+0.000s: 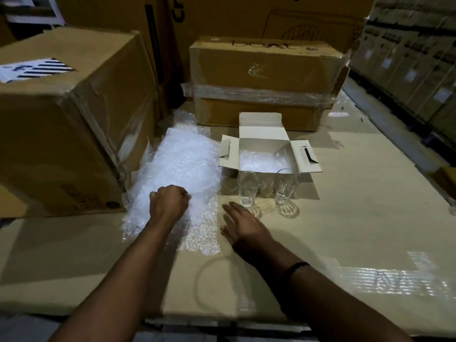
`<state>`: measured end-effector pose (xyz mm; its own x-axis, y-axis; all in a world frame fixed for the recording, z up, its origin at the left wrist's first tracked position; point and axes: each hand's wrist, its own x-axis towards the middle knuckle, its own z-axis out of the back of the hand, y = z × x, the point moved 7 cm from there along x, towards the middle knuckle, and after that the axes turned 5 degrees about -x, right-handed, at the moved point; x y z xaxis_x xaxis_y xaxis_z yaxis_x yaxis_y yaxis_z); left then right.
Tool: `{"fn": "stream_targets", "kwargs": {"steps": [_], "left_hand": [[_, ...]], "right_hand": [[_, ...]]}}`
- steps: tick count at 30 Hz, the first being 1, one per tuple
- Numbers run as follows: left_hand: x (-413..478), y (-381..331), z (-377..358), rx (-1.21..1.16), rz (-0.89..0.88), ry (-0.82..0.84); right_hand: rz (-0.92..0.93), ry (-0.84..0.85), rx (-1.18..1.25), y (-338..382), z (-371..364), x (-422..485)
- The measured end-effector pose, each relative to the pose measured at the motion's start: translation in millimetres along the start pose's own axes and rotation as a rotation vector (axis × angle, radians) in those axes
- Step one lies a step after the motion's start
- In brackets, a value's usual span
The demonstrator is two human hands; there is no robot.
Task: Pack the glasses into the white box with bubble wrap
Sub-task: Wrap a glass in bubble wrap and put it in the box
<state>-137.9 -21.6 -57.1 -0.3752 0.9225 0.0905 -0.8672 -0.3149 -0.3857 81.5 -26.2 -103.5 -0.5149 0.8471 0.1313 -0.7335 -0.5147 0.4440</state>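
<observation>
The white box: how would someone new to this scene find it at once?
Start from the taped brown carton at the back of the cardboard work surface. Just in front stands the white box, flaps open, bubble wrap lining inside, clear glasses before it. It is the only white, open box.

White box [265, 141] sits mid-surface, flaps open, bubble wrap inside. Two glasses [266, 191] stand upright just in front of it, side by side. Bubble wrap sheet [182, 169] lies left of box. Large carton [64, 124] further left; taped carton [266, 80] behind box.
</observation>
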Motion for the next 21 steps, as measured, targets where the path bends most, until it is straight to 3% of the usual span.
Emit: {"fn": "stream_targets", "kwargs": {"steps": [6, 8, 11, 13, 16, 21], "left_hand": [[-14.8, -6.7, 34.8, -0.271, -0.174, -0.275], [-27.7, -8.0, 33.1, -0.322, -0.208, -0.287], [-37.5, -1.1, 22.5, -0.357, -0.164, -0.248], [-36.8, 4.6, 10.0, -0.287, -0.092, -0.158], [-31.1, 14.6, 3.0, -0.227, -0.021, -0.085], [-19.9, 18.8, 22.3, -0.306, -0.002, -0.174]], "right_hand": [[0.044, 0.020, -0.057, 1.1, -6.6, 4.7], [0.023, -0.053, 0.042, 4.1, 3.1, 5.0], [-0.154, -0.143, 0.261, 4.8, 15.2, 13.9], [-0.169, -0.130, 0.178, 6.9, 6.9, 20.2], [-0.071, -0.050, -0.134, 9.0, -19.0, 23.2], [-0.065, -0.046, -0.196, 2.0, -27.7, 26.3]]}}
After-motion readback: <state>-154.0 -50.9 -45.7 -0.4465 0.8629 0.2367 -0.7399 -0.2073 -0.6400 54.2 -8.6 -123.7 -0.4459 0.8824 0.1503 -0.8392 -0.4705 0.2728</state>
